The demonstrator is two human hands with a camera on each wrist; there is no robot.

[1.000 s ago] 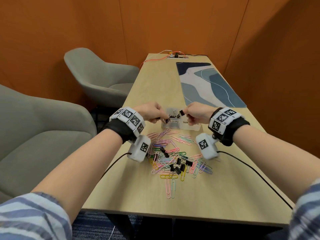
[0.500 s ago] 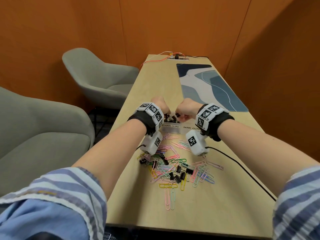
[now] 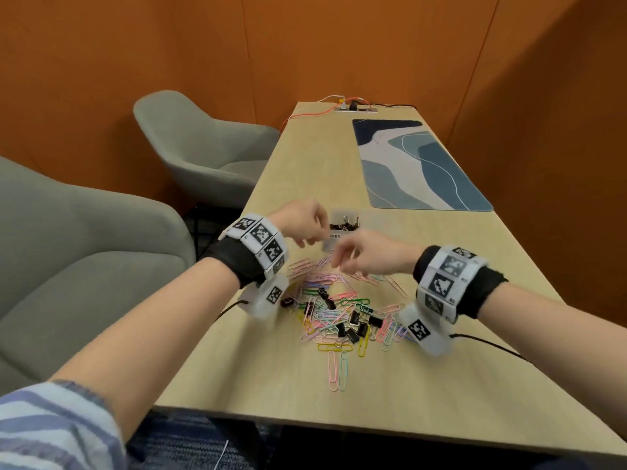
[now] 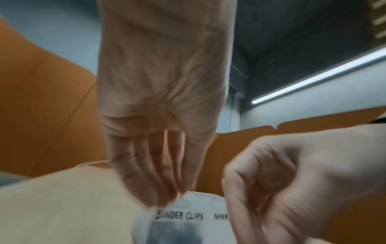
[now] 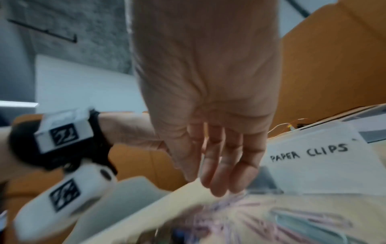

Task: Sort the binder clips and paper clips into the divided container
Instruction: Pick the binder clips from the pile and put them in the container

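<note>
On my head view the worktop (image 3: 390, 395) runs away from me, with the pile of paper clips (image 3: 334, 310) lying on it near its middle and binder clips (image 3: 354, 325) scattered among them. Just beyond the pile stands the divided container (image 3: 330, 244); its left compartment holds more binder clips. My left hand (image 3: 300, 223) hovers at the container's left, my right hand (image 3: 368, 256) in front of it over the pile's far edge. Farther off, on the right side of the worktop, lies a mat (image 3: 414, 167), and at the far end a socket strip (image 3: 354, 109) with cables. Two chairs stand left of the worktop, one near (image 3: 78, 266), one far (image 3: 200, 147).
</note>
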